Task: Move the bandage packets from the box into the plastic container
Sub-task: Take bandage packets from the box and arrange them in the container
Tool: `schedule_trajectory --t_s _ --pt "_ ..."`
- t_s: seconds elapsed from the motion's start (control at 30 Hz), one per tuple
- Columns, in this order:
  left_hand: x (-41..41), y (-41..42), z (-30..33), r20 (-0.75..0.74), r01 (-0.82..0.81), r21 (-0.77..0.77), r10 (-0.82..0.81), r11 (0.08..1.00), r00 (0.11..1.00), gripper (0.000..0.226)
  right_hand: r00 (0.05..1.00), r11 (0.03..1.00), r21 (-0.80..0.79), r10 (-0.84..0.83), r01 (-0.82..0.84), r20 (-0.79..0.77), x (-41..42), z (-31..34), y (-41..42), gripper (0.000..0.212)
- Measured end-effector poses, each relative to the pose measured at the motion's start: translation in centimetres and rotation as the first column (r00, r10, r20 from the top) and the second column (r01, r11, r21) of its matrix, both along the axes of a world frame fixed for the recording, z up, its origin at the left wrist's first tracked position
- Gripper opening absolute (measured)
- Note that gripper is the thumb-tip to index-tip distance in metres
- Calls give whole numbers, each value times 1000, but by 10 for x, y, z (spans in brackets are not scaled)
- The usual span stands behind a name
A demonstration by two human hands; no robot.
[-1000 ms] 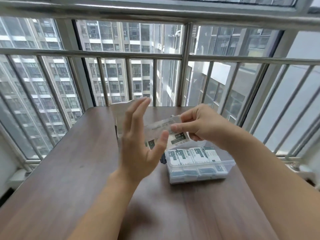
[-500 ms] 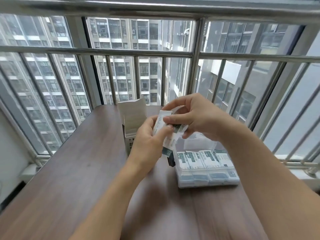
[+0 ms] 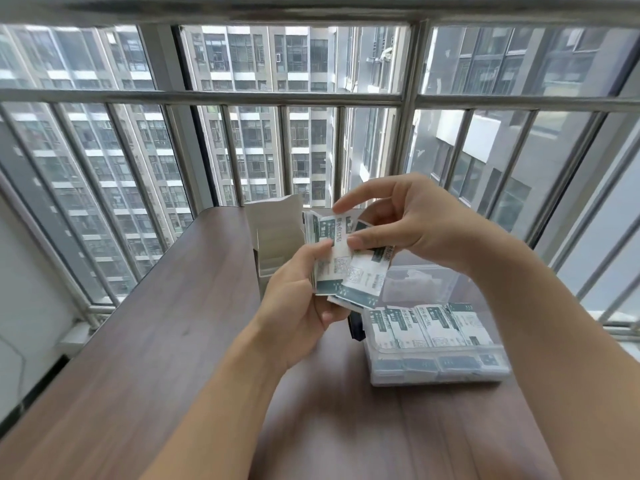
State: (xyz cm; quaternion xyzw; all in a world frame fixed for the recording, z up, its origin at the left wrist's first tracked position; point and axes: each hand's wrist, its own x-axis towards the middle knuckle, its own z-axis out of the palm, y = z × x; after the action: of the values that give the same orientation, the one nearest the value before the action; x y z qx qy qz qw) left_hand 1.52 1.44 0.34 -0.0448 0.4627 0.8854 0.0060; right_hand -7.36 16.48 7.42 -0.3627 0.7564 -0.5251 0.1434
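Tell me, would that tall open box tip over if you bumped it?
Probably yes. The box stands tall and narrow on the table, so a nudge could topple it. It looks like thin card with its flap up, so likely light. How many packets remain inside is hidden.

Brown wooden table: open box, plastic container near right edge.

wood table, barred windows, daylight

Held bandage packets, frame centre: Chinese print "防水创口贴", QR codes. Packets in plastic container: same print, blurred.
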Motion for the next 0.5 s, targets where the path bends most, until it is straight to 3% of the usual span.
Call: schedule_trajectory --t_s 0.23,0.4,0.5 --pt "1 4 4 -41 -70 -54 68 996 997 9 999 997 -72 -40 39 -17 -10 10 22 41" --pt "-2 4 1 -89 -136 -134 125 982 988 5 989 958 -287 55 -13 137 -6 13 22 40" --pt "0 6 0 -118 -121 -157 103 980 988 25 998 981 -192 -13 3 -54 -3 2 3 35"
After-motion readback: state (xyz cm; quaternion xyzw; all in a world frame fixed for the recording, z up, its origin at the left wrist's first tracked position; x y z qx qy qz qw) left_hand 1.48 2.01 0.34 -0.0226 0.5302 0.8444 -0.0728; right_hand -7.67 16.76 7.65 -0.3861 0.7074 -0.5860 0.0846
